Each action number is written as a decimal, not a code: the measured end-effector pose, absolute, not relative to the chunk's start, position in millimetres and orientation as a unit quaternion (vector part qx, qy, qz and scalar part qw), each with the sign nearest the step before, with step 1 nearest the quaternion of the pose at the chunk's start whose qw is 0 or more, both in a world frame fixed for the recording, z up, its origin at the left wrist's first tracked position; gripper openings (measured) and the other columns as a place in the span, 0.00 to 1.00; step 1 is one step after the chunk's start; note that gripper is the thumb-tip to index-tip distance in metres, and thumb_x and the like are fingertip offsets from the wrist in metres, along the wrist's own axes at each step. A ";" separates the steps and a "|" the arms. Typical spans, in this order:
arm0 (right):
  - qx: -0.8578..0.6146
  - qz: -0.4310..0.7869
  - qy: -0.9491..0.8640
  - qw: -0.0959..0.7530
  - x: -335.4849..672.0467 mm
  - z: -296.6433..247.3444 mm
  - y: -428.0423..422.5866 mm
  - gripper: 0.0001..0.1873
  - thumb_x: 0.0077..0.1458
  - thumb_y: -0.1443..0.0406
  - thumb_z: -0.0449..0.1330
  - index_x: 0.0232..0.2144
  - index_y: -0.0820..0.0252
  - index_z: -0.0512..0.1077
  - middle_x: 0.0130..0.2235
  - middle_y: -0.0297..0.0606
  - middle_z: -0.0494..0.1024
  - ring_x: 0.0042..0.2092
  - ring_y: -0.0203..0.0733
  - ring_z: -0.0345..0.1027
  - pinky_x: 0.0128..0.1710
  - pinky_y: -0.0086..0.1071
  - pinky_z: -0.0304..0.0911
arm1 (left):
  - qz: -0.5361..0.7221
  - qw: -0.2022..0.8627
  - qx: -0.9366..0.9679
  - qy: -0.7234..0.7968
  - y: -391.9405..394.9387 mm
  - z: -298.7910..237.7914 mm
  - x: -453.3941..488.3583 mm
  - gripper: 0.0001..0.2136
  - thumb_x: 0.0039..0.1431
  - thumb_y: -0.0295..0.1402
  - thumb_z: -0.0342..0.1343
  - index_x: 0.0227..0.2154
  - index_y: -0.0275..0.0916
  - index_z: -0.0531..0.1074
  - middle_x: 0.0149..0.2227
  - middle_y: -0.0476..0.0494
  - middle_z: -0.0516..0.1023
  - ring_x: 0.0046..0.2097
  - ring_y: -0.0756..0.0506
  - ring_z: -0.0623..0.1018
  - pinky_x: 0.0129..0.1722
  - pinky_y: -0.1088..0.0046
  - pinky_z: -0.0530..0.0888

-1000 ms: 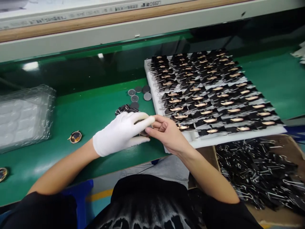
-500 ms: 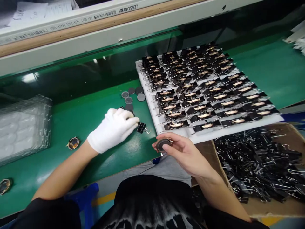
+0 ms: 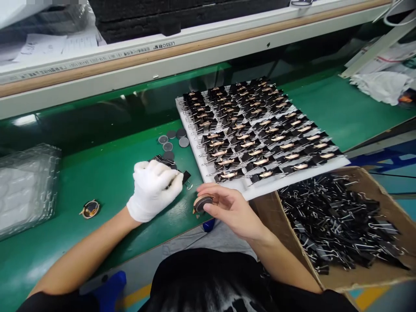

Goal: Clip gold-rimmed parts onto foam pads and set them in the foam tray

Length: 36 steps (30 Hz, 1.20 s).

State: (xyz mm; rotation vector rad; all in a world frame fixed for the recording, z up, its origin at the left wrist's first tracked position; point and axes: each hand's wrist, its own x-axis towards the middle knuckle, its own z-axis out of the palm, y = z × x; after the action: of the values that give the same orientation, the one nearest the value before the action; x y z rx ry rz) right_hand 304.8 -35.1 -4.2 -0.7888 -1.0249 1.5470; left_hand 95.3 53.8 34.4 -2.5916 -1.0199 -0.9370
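My left hand (image 3: 156, 190), in a white glove, is closed over the green table with its fingers curled. A black binder clip (image 3: 186, 177) sticks out past its fingertips, gripped between them. More black clips (image 3: 159, 159) lie just behind the glove, partly covered by it. In my bare right hand (image 3: 229, 210), thumb and fingers pinch a round watch-like piece (image 3: 204, 203) with a dark disc face and a gold-coloured rim, tilted above the table's front edge. Several dark round discs (image 3: 167, 146) lie beyond the left hand. Some are grey on top.
A white foam board (image 3: 191, 143) at the right carries rows of clipped pieces. Below it stands a cardboard box (image 3: 364, 281) full of binder clips (image 3: 341, 221). Clear plastic trays (image 3: 29, 186) are stacked at the left, near another round gold-rimmed piece (image 3: 91, 209). A shelf edge (image 3: 156, 58) runs along the back.
The camera view has shifted. My left hand has turned and now draws the binder clip nearer to my right hand. The round piece has come closer to the left hand and is tilted differently.
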 end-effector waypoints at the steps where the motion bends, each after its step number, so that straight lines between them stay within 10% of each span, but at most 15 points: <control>1: -0.322 0.638 -0.434 0.548 300.9 -5.2 -33.4 0.10 0.59 0.64 0.71 0.44 0.53 0.83 0.55 0.42 0.80 0.59 0.43 0.74 0.56 0.34 0.73 | -0.360 0.029 -0.857 -0.369 50.2 38.0 95.1 0.10 0.64 0.28 0.60 0.26 0.39 0.72 0.26 0.50 0.76 0.30 0.48 0.73 0.36 0.66 0.65; 6: -0.246 0.654 -0.432 0.570 288.7 -7.5 -26.1 0.12 0.56 0.65 0.72 0.44 0.52 0.83 0.60 0.41 0.75 0.51 0.40 0.79 0.53 0.33 0.76 | -0.335 -0.226 -0.844 -0.352 40.0 56.6 90.0 0.10 0.66 0.27 0.56 0.26 0.38 0.71 0.28 0.50 0.75 0.30 0.53 0.73 0.32 0.75 0.69; 14: -0.288 0.613 -0.612 0.408 319.7 16.1 -22.1 0.10 0.60 0.70 0.66 0.43 0.57 0.83 0.51 0.42 0.80 0.54 0.41 0.77 0.50 0.32 0.75 | -0.006 -0.163 -0.935 -0.314 38.4 68.7 77.0 0.25 0.51 0.50 0.64 0.16 0.39 0.57 0.16 0.56 0.55 0.21 0.54 0.51 0.23 0.72 0.49; 18: -0.331 0.546 -0.671 0.378 328.1 25.9 -17.4 0.09 0.63 0.70 0.64 0.43 0.55 0.82 0.51 0.41 0.81 0.55 0.41 0.75 0.52 0.34 0.73 | 0.030 -0.079 -0.923 -0.376 25.2 63.3 85.2 0.27 0.55 0.60 0.57 0.19 0.41 0.61 0.17 0.53 0.61 0.20 0.52 0.56 0.25 0.72 0.49; 25: -0.352 0.558 -0.629 0.412 329.3 25.6 -15.6 0.07 0.62 0.67 0.66 0.43 0.56 0.82 0.51 0.43 0.80 0.57 0.45 0.74 0.46 0.33 0.76 | 0.029 -0.087 -0.910 -0.405 27.8 59.6 86.0 0.25 0.60 0.57 0.51 0.20 0.41 0.63 0.18 0.52 0.62 0.21 0.50 0.60 0.26 0.70 0.50; 36: -0.408 0.622 -0.452 0.493 338.4 15.7 -3.8 0.16 0.54 0.60 0.74 0.45 0.56 0.83 0.41 0.39 0.86 0.39 0.40 0.80 0.44 0.37 0.79 | -0.062 -0.427 -0.830 -0.353 28.7 48.4 92.4 0.22 0.67 0.45 0.50 0.20 0.40 0.56 0.19 0.57 0.55 0.24 0.54 0.55 0.24 0.75 0.56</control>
State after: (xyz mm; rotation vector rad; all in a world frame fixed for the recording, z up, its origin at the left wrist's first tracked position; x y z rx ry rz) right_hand 338.4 -3.8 15.7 -0.9898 -1.0969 1.5085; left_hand 92.4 28.7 48.4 -3.6954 -1.5689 -0.2767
